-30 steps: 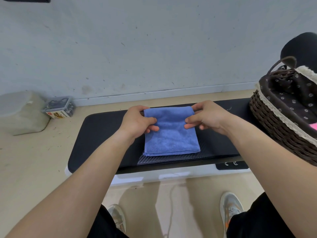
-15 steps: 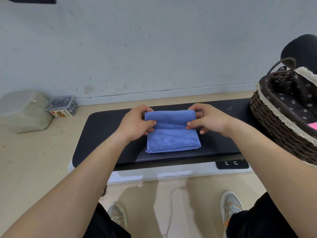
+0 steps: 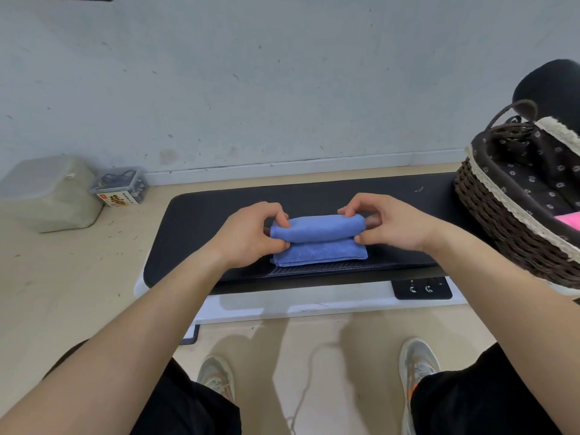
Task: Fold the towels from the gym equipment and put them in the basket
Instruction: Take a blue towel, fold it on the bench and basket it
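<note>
- Blue towel (image 3: 318, 254) lies folded on the black treadmill belt (image 3: 201, 221), near its front edge and about midway along it.
- The far part of the towel is lifted into a rounded fold that arches over the flat layers underneath.
- Left hand (image 3: 248, 238) has the left end of that fold, with the fingers (image 3: 280, 216) curled over the top and the thumb tucked in below: a firm pinch on the cloth.
- Right hand (image 3: 394, 227) mirrors it at the right end, with the fingers (image 3: 349, 210) hooked over the roll and the thumb pressing from the near side.
- Both forearms reach in from the bottom corners, one either side of the towel.
- Off to the right, well apart from the hands, sits the wicker basket (image 3: 502, 226) on the treadmill's end. It has a dark flower-print lining and a lace trim.
- A pink cloth (image 3: 569, 221) shows inside the basket at the frame edge.
- Far left on the floor by the wall there's a frosted plastic tub (image 3: 47, 193), with a small clear box (image 3: 120, 186) just beside it.
- Two pale trainers (image 3: 417, 365) are planted on the floor in front of the treadmill.
</note>
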A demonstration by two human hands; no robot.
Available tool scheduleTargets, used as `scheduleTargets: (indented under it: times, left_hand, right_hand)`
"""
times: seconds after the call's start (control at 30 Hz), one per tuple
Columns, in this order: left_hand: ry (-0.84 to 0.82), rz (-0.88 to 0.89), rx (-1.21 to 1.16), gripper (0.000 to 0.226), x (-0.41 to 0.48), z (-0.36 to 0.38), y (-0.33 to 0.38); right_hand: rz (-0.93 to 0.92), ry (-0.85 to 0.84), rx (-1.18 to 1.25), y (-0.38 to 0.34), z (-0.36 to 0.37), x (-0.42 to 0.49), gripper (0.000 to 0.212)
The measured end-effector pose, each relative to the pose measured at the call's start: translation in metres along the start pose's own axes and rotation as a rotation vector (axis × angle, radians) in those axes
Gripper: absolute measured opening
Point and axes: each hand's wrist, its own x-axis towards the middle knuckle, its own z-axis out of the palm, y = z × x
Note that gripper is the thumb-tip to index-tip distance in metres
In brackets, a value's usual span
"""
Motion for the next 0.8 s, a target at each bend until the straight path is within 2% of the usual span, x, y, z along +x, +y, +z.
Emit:
scheduleTargets:
  times: [0.07,0.17,0.27,0.37,0.47,0.6,0.73,0.8]
  left_hand:
    - [-0.007,0.027,0.079,0.021,0.0,0.002,0.0]
    - [-0.029,0.084,0.185,0.022,-0.001,0.003,0.0]
    - [-0.093,0.136,0.313,0.029,-0.005,0.004,0.003]
    - [-0.086,0.169,0.471,0.037,-0.007,0.009,0.006]
    - [-0.048,0.206,0.607,0.035,-0.006,0.016,0.006]
    - [-0.013,0.212,0.672,0.031,-0.005,0.022,0.007]
    - [-0.009,0.226,0.71,0.031,-0.004,0.025,0.009]
    - [-0.011,0.237,0.723,0.033,-0.002,0.025,0.01]
  right_hand:
    - [0.004,0.021,-0.065,-0.002,0.003,-0.002,0.027]
    - [0.014,0.064,-0.066,-0.003,0.007,-0.004,0.004]
    - [0.02,0.108,-0.145,0.0,0.009,-0.002,0.018]
    - [0.005,0.115,-0.228,0.001,0.013,-0.001,0.015]
    - [0.011,0.141,-0.312,-0.004,0.016,-0.003,0.013]
    - [-0.01,0.244,-0.653,-0.018,0.017,-0.007,0.015]
    - [-0.069,0.275,-0.725,-0.03,0.029,-0.006,0.006]
    - [-0.111,0.325,-0.676,-0.036,0.041,0.0,0.013]
